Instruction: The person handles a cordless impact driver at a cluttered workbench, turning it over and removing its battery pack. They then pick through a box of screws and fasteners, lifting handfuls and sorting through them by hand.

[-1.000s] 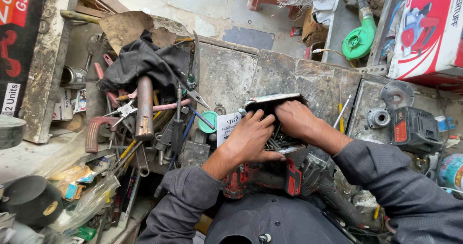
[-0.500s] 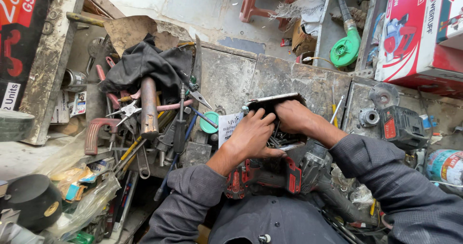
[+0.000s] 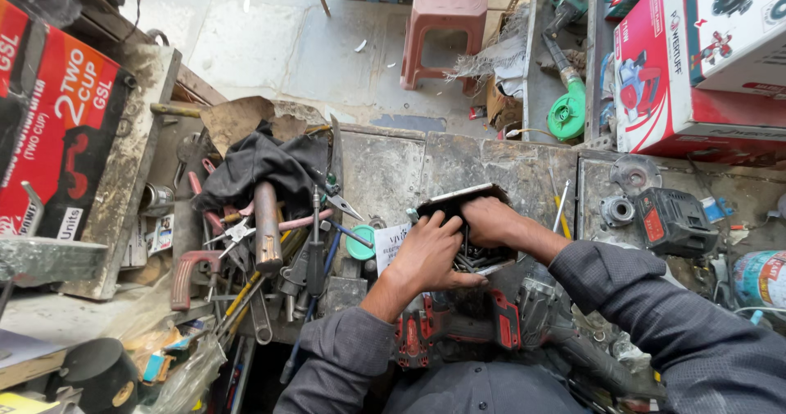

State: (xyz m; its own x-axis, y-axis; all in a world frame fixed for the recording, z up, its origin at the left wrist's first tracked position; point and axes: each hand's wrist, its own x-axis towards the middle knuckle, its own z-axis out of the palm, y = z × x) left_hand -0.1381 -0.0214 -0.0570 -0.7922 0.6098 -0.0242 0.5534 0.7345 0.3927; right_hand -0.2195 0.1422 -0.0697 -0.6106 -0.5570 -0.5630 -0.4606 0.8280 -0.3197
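Observation:
Both my hands are inside a small black box (image 3: 458, 199) of metal bits on the stained workbench (image 3: 385, 168). My left hand (image 3: 430, 254) rests over the box's near side with fingers curled among the bits (image 3: 472, 258). My right hand (image 3: 489, 220) is cupped over the box's far right part; what its fingers pinch is hidden. A red and black power tool (image 3: 458, 328) lies in my lap just below the box.
A heap of pliers, wrenches and a hammer (image 3: 266, 226) lies left of the box, under a black cloth (image 3: 262, 164). A black and red tool part (image 3: 673, 221) sits at right, red cartons (image 3: 696, 62) behind it. A red stool (image 3: 446, 13) stands on the floor beyond.
My hands have stayed in the box, the fingers shifting slightly. My head has tipped up, so more of the floor and the stool shows.

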